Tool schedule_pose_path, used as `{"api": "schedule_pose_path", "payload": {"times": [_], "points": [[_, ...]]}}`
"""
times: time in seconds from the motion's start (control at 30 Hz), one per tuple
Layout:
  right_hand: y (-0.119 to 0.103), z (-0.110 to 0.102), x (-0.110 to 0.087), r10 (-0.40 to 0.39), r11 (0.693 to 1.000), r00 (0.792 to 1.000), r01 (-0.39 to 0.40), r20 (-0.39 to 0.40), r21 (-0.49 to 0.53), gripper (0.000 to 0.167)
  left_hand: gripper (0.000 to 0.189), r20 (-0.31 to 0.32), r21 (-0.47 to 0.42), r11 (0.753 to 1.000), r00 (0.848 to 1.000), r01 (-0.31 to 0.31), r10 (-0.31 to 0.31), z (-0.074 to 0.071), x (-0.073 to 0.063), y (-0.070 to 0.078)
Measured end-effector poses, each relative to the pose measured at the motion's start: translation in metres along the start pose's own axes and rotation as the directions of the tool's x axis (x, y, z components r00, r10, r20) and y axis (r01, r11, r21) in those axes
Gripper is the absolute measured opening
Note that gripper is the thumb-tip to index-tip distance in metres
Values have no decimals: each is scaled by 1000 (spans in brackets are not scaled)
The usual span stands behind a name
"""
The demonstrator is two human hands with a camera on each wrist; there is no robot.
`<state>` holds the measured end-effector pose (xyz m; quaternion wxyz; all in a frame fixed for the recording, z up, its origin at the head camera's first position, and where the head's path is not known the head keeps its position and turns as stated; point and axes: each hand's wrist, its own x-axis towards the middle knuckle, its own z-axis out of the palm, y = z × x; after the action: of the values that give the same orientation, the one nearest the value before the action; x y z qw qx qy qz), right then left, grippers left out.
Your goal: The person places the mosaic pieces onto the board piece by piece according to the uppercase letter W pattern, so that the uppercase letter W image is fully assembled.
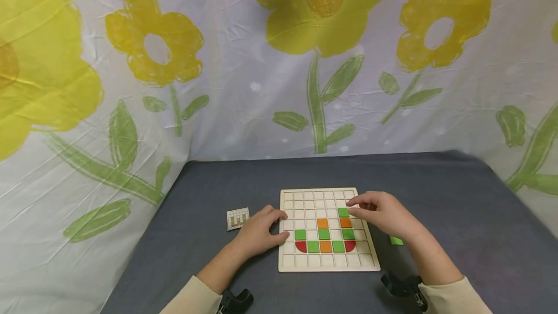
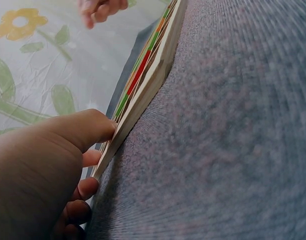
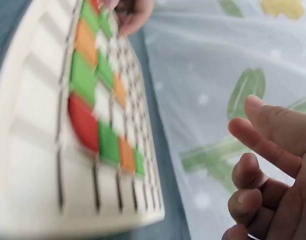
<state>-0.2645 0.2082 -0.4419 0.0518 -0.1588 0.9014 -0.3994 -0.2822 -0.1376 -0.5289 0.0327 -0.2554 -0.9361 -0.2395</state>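
Observation:
A pale wooden grid board (image 1: 329, 260) lies on the table with green, orange and red tiles in its cells. My left hand (image 1: 258, 231) rests at the board's left edge, thumb and index fingertips touching the rim, spread apart. Over the board's upper right side is my right hand (image 1: 381, 212), thumb and index finger apart near the topmost green tile (image 1: 343, 212). In the right wrist view nothing shows between the fingers of that hand (image 3: 272, 170). Below that green tile come an orange tile (image 1: 346, 223), another green tile (image 1: 347, 234) and a rounded red tile (image 1: 350, 246).
A small card (image 1: 237, 219) printed with a grid pattern lies left of the board, partly behind my left hand. Green pieces (image 1: 395, 241) lie on the dark table cloth (image 1: 244, 180), partly hidden by my right forearm. A flowered curtain (image 1: 235, 110) hangs behind the table.

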Motion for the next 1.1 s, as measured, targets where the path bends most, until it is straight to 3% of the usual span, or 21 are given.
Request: {"api": "schedule_pose_path", "payload": {"times": [0.43, 0.7, 0.9, 1.1], "points": [[52, -28, -51, 76, 994, 994, -69, 78, -86, 38, 37, 0, -4, 1000, 1000, -3, 3, 1, -1, -1], [88, -48, -72, 84, 990, 969, -55, 230, -132, 39, 36, -2, -1, 1000, 1000, -2, 2, 1, -1, -1], [98, -50, -77, 114, 976, 976, -75, 188, -203, 26, 36, 1, 0, 1000, 1000, -4, 4, 0, -2, -2], [102, -49, -81, 108, 975, 982, -74, 154, -210, 23, 35, 0, -8, 1000, 1000, -16, 16, -1, -2, 0]]}}
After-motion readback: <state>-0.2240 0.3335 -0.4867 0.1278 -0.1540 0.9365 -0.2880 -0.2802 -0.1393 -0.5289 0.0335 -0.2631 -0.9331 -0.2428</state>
